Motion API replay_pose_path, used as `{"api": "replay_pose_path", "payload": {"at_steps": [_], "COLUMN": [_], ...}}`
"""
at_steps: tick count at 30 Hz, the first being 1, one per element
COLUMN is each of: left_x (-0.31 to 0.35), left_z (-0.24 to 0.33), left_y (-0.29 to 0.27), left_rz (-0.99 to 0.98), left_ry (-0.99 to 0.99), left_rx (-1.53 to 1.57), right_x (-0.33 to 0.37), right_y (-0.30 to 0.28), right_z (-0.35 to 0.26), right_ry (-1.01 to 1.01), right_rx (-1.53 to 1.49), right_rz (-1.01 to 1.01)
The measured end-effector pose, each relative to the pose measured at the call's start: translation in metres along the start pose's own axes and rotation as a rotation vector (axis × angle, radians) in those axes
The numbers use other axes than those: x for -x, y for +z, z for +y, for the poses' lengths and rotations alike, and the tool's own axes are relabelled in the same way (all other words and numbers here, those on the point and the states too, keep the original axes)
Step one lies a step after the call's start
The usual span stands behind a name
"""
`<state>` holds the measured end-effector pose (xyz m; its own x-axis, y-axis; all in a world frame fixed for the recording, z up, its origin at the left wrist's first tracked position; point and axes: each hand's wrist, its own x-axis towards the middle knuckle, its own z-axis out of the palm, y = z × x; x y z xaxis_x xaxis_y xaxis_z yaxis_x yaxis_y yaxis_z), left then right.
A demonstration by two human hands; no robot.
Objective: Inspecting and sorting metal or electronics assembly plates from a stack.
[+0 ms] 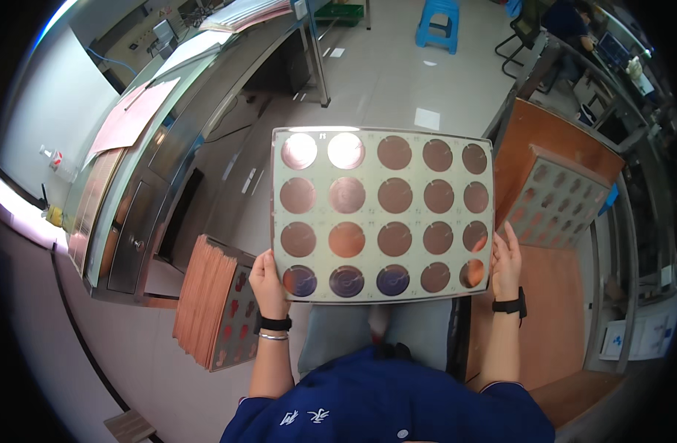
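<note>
In front of me is a large pale green circuit-board panel, tilted so its face is turned toward me. Several rows of round copper discs cover it. Light glares off the two discs at its upper left, while those along the lower left look dark. My left hand grips the panel at the lower left edge, thumb on the front and the other fingers mostly hidden. At the lower right edge, my right hand holds it with the fingers along the side. Each wrist wears a black band.
To the left, a stack of copper-coloured panels stands on edge beside a metal desk. A patterned panel leans on a brown board at the right. Farther off are a blue stool and a seated person.
</note>
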<state>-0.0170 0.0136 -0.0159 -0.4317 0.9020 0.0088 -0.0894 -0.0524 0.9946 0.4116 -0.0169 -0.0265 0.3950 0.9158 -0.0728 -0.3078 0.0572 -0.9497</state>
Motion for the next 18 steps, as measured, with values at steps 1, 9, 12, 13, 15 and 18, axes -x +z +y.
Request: {"api": "replay_pose_path", "payload": {"at_steps": [1,9,12,13,15,18], "left_x": [-0.001,-0.04,-0.053,-0.042,-0.022,0.016], "left_z": [0.007,0.043,0.063,0.085,0.096,0.064], "left_y": [0.0,-0.035,-0.049,-0.028,0.006,0.044], "left_rz": [-0.024,-0.427,-0.732,-0.586,-0.43,-0.569], "left_ry": [-0.029,-0.138,-0.211,-0.188,-0.121,-0.12], "left_rx": [0.046,0.116,0.462,0.583,0.77,0.843], "right_x": [0.003,0.019,0.02,0.018,0.026,0.035], "right_y": [-0.006,-0.007,-0.002,-0.008,0.014,0.039], "right_z": [-0.012,-0.035,-0.034,-0.022,-0.018,-0.005], "right_ry": [0.046,0.108,0.142,0.156,0.147,0.107], "right_rx": [-0.01,-0.196,-0.302,-0.36,-0.468,-0.541], "right_rz": [-0.012,-0.157,-0.146,-0.136,-0.089,-0.011]}}
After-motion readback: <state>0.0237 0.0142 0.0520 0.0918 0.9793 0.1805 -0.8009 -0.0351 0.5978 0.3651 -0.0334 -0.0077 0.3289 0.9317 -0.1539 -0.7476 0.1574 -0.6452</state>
